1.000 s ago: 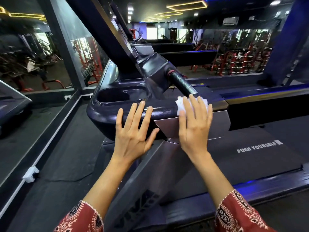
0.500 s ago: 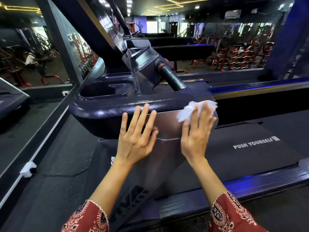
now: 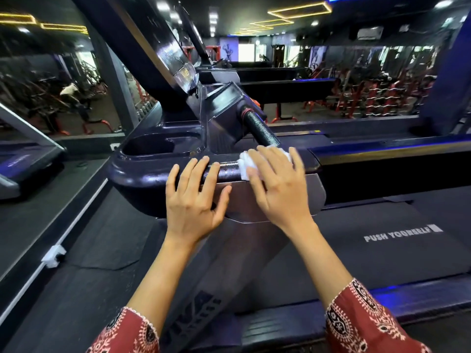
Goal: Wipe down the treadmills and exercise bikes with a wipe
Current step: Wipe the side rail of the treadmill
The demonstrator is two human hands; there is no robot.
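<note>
One wipe (image 3: 244,166) beneath the right fingers (image 3: 274,163).

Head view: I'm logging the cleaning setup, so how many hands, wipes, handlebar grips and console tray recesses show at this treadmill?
hands: 2, the left hand and the right hand
white wipe: 1
black handlebar grip: 1
console tray recess: 1
Total: 5

A commercial gym: a dark treadmill (image 3: 153,174) with a running belt (image 3: 382,263) (printed PUSH YOURSELF) stands beside further treadmills (image 3: 280,72), with red-framed weight racks (image 3: 369,100) filling the floor beyond under strip ceiling lights (image 3: 298,11)
</note>
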